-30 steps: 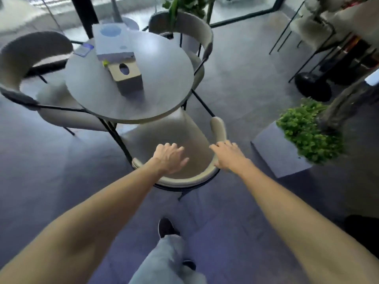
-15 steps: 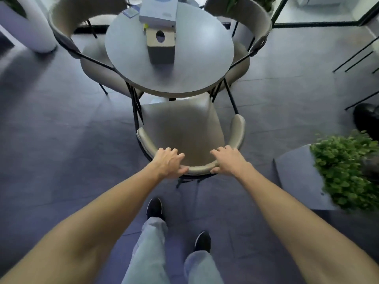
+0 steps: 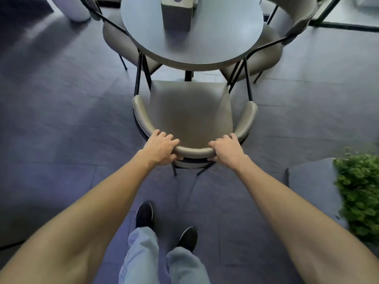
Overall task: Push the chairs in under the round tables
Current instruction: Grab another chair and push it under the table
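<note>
A beige chair with a curved backrest stands right in front of me, its seat front just short of the edge of the grey round table. My left hand grips the left part of the backrest's top rim. My right hand grips the right part of the same rim, fingers curled over it. Two more beige chairs sit at the table, one on the left and one on the right, both with seats partly beneath the top.
A grey box stands on the table. A planter with a green bush is close on my right. A white pot stands at the far left. My feet are on the dark tiled floor behind the chair.
I stepped round behind the chair so it now faces the table squarely. Both hands went from resting on the backrest to gripping its rim, and the chair sits farther out from the table.
</note>
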Motion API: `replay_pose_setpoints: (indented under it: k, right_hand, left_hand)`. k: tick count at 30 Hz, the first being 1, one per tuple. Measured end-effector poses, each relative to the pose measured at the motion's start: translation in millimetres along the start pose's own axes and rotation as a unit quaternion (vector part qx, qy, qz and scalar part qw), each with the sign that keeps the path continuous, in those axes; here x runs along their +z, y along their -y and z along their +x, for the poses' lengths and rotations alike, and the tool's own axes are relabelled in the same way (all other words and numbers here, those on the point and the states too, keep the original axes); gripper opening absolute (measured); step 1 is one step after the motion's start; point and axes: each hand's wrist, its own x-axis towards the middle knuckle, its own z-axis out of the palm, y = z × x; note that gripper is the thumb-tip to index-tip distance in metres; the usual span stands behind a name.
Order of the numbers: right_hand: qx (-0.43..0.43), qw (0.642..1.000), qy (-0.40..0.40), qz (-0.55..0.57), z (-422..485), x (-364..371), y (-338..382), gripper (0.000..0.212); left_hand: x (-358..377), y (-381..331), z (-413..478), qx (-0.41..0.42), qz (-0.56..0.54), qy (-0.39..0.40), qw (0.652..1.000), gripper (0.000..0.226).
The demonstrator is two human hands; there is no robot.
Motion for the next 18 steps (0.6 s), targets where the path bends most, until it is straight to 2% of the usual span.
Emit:
replay_pose_setpoints:
  k: [4,10,18]
  right_hand:
    - [0.001,1.0,-0.024,-0.007,0.0,5.4,-2.2,0.046]
    - [0.017,1.0,-0.019,0.012,-7.9,11.1,3.3,0.038]
    - [0.022,1.0,-0.02,0.002,-27.7,19.8,12.1,0.038]
  left_hand:
    - [2.6,-2.6,-2.8,0.007,-0.002,-0.026,1.0,0.057]
    - [6.4,-5.6,-11.0,0.002,-0.021,-0.014,1.0,0.058]
    - [6.6,-18.7,-28.5,0.005,-0.022,-0.009,1.0,0.057]
